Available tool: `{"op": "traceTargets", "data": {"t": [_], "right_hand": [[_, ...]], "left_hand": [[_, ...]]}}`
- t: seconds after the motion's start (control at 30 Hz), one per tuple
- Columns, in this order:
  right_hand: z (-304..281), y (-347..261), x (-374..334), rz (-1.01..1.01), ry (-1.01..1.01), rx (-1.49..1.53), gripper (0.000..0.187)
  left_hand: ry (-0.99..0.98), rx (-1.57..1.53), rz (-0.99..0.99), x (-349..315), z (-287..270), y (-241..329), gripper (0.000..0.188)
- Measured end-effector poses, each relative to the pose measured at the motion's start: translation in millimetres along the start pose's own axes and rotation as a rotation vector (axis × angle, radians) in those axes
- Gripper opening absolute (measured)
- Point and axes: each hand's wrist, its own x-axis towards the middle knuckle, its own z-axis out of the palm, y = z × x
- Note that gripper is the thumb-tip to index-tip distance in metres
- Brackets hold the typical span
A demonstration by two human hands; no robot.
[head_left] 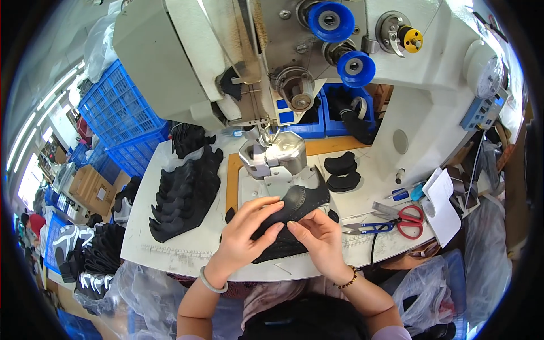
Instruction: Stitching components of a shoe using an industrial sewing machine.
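My left hand (pixel 249 229) and my right hand (pixel 318 241) hold a black curved shoe-upper piece (pixel 309 198) between them, just in front of the sewing machine's metal post (pixel 277 156). Both thumbs nearly meet at its near edge, and my left fingers lie across its top. Stitching shows along a smooth dark patch on it. Beneath my hands lie more black pieces (pixel 280 250), partly hidden. At the left of the white table, a row of overlapping black upper pieces (pixel 184 198) is stacked. Two small curved black pieces (pixel 342 173) rest right of the post.
Right of my hands lie blue-handled thread snips (pixel 377 228), red-handled scissors (pixel 409 222) and white paper (pixel 442 207). Blue bins (pixel 317 129) stand behind the post. The machine's head (pixel 170 62) overhangs from above. Blue crates (pixel 122 102) and a cardboard box (pixel 93 190) stand far left.
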Motion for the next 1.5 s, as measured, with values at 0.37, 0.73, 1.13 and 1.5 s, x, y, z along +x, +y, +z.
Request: {"op": "traceTargets", "data": {"t": [0.37, 0.73, 1.13, 1.5], "right_hand": [[3.1, 14.8, -4.1, -0.130, 0.048, -0.096, 0.012], [8.4, -19.1, -17.3, -0.158, -0.497, -0.850, 0.016], [-101.2, -62.1, 46.6, -0.273, 0.009, -1.622, 0.015], [-119.1, -61.2, 77.0, -0.204, -0.240, -1.497, 0.021]], "left_hand": [[0.014, 0.244, 0.218, -2.0, 3.5, 1.8, 0.041], [-0.069, 0.289, -0.273, -44.2, -88.1, 2.7, 0.028], [0.033, 0.895, -0.628, -109.4, -122.4, -103.1, 0.075], [-0.584, 0.338, -0.323, -30.3, -33.1, -38.8, 0.054]]}}
